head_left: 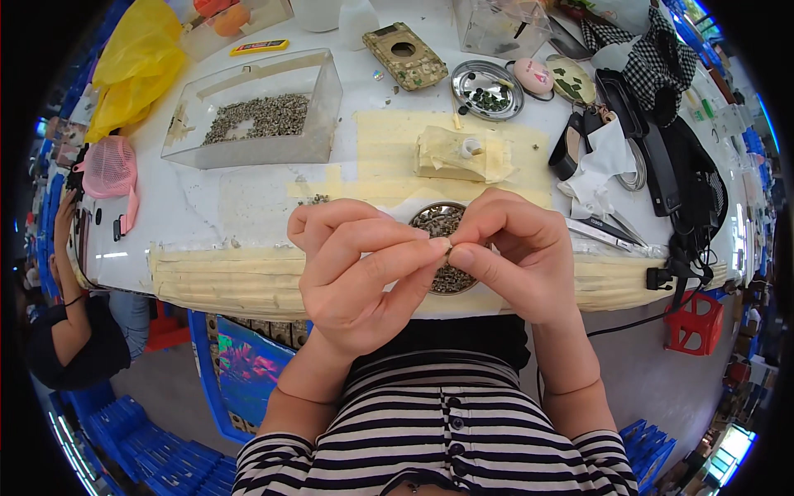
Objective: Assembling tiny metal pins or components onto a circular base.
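The left hand (pixel 351 277) and right hand (pixel 529 260) meet fingertip to fingertip, both pinching one tiny pale piece (pixel 448 245); its exact shape is too small to tell. A light, steady pinch seems best, with one hand holding firm while the other makes the fine adjustment. The piece is above the round metal dish (pixel 437 204) of small grey-brown parts (pixel 438 221), a sensible place to work, since a slip would probably land there. Beyond the dish, a tape-covered block (pixel 451 168) sits on the table (pixel 256 198); elbows kept low should help steadiness.
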The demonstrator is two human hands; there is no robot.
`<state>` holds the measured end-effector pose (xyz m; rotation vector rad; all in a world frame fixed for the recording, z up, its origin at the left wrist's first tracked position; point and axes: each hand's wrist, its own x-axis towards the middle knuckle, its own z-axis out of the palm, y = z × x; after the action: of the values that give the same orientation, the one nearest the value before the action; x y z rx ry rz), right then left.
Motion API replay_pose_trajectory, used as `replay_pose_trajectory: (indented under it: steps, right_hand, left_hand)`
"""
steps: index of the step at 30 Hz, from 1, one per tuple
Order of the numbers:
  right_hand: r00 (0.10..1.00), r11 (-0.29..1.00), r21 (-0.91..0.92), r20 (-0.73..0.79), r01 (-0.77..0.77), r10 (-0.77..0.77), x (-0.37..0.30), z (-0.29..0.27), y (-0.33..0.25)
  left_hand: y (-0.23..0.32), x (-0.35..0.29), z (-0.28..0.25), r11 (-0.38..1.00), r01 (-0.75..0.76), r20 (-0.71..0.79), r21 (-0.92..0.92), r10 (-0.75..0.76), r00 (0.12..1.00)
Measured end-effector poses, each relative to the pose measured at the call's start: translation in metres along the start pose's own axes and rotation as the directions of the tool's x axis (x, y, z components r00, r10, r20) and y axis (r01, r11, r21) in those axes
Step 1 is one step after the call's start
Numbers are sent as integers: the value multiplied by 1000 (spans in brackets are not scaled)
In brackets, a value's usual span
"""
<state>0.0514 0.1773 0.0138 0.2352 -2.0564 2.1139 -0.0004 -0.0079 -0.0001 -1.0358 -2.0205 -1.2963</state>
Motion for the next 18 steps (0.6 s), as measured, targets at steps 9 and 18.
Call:
replay_pose_trajectory:
  steps: [9, 18]
  right_hand:
    - [804, 565, -706, 10, 427, -595, 1, 18, 10]
    - [975, 946, -256, -53, 196, -217, -1, 5, 7]
  left_hand:
    - [2, -4, 10, 972, 59, -51, 228, -48, 998]
    - [2, -5, 5, 982, 4, -49, 188, 5, 999]
